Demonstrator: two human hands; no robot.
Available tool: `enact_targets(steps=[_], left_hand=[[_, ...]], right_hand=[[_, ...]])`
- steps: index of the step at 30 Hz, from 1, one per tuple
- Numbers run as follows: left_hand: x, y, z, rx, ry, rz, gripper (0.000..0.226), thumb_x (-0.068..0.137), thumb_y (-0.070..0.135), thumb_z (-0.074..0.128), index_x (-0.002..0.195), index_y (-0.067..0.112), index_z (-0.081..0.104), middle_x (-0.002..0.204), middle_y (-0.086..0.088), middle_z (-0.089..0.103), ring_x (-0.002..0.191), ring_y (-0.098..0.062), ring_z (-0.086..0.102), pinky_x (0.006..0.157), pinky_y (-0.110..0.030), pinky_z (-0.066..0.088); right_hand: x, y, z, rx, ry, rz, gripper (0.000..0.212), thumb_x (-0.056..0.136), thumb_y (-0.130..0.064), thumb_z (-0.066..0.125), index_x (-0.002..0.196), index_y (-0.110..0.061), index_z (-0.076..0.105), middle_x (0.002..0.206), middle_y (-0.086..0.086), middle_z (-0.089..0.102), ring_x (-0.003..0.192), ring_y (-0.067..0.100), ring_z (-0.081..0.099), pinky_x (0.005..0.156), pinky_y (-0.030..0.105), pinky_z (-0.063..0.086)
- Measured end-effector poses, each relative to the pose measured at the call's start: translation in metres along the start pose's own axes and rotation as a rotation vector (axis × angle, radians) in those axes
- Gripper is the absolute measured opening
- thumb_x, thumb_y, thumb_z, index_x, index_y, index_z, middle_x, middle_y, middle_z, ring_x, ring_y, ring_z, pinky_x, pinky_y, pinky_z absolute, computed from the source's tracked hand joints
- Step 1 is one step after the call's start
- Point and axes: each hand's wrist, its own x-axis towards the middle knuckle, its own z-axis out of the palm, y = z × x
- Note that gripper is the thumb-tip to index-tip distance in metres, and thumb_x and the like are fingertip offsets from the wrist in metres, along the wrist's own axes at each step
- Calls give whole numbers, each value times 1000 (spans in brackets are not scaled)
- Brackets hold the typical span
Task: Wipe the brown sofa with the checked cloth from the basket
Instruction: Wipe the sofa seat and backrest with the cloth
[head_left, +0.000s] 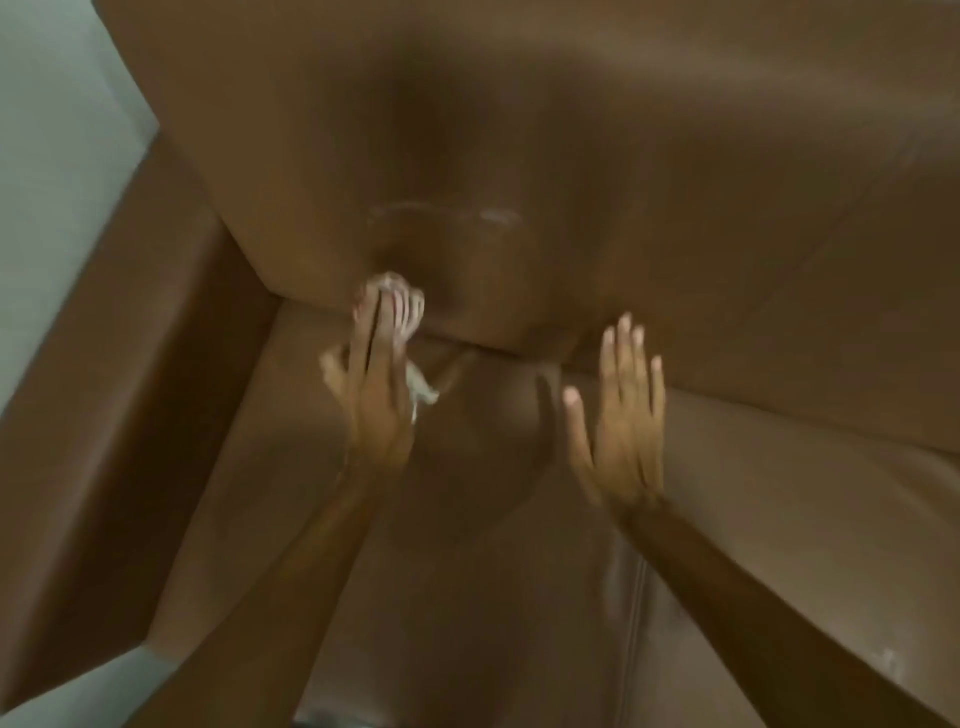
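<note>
The brown sofa (649, 208) fills almost the whole head view, its backrest above and its seat cushion (467, 519) below. My left hand (376, 384) presses the pale checked cloth (418, 382) against the lower edge of the backrest, near the crease where it meets the seat. Most of the cloth is hidden under my fingers; a bit shows at the fingertips and a corner hangs out beside my palm. My right hand (621, 415) lies flat on the seat to the right, fingers spread, holding nothing. The picture is blurred.
The sofa's left armrest (119, 405) runs along the left side. A pale green wall (57, 182) shows beyond it at the upper left. Faint whitish streaks (457, 213) mark the backrest above my left hand. A seam (636, 623) divides the seat cushions.
</note>
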Motion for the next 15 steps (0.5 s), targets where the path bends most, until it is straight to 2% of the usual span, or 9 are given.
enact_targets(steps=[3, 5, 7, 9, 10, 11, 13, 14, 15], left_hand=[[90, 33, 17, -43, 280, 70, 48, 116, 11, 52, 164, 11, 51, 173, -17, 46, 149, -22, 56, 115, -39, 44], [135, 55, 40, 4, 383, 184, 57, 111, 11, 61, 166, 11, 46, 173, -19, 43, 155, -36, 49, 127, -45, 40], [143, 74, 68, 14, 342, 237, 63, 117, 23, 51, 173, 12, 25, 178, -15, 26, 170, -41, 20, 140, -50, 20], [112, 72, 94, -5, 275, 203, 68, 120, 32, 38, 177, 18, 4, 186, -7, 2, 173, -31, -11, 142, -48, 3], [86, 65, 106, 0, 219, 198, 69, 120, 31, 37, 177, 19, 2, 188, -2, -7, 173, -29, -17, 142, -48, 2], [59, 55, 114, 17, 145, 194, 68, 119, 28, 40, 177, 16, 7, 188, -2, -7, 173, -31, -15, 142, -51, 6], [26, 36, 120, 25, 23, 213, 69, 113, 20, 52, 172, 9, 18, 183, -11, 7, 169, -46, 3, 136, -66, 26], [30, 33, 120, 9, 19, 243, 69, 112, 18, 53, 171, 11, 18, 181, -12, 8, 165, -50, 8, 134, -69, 27], [45, 34, 120, 1, 46, 272, 67, 115, 19, 46, 173, 15, 13, 183, -9, 2, 166, -50, 6, 137, -66, 20]], right_hand=[[89, -4, -14, -19, 233, -77, 74, 118, -37, 42, 178, -8, 10, 187, 7, -8, 176, 24, -8, 143, 45, 2], [130, 6, -15, -113, 352, -112, 74, 119, -36, 42, 177, -4, 10, 187, 17, -9, 174, 21, -19, 142, 44, -4], [149, 17, -10, -247, 433, -111, 72, 118, -37, 43, 173, 2, 16, 179, 30, 7, 171, 16, -25, 142, 42, -8], [153, 25, 2, -337, 518, -113, 71, 117, -41, 41, 169, 3, 22, 172, 32, 18, 171, 16, -26, 142, 41, -9], [155, 27, 8, -369, 555, -112, 71, 117, -43, 38, 168, 3, 23, 171, 32, 20, 172, 16, -25, 142, 41, -8], [156, 29, 11, -391, 586, -107, 71, 117, -45, 36, 169, 2, 21, 170, 31, 20, 172, 17, -24, 143, 40, -7], [159, 30, 15, -400, 628, -122, 77, 116, -47, 31, 175, -2, 11, 170, 30, 20, 173, 17, -22, 143, 40, -7], [160, 30, 16, -402, 647, -140, 80, 116, -47, 30, 178, -5, 2, 169, 30, 20, 174, 18, -21, 143, 40, -6], [161, 30, 18, -408, 656, -156, 81, 116, -47, 29, 178, -9, -5, 169, 30, 20, 174, 18, -20, 143, 40, -6]])
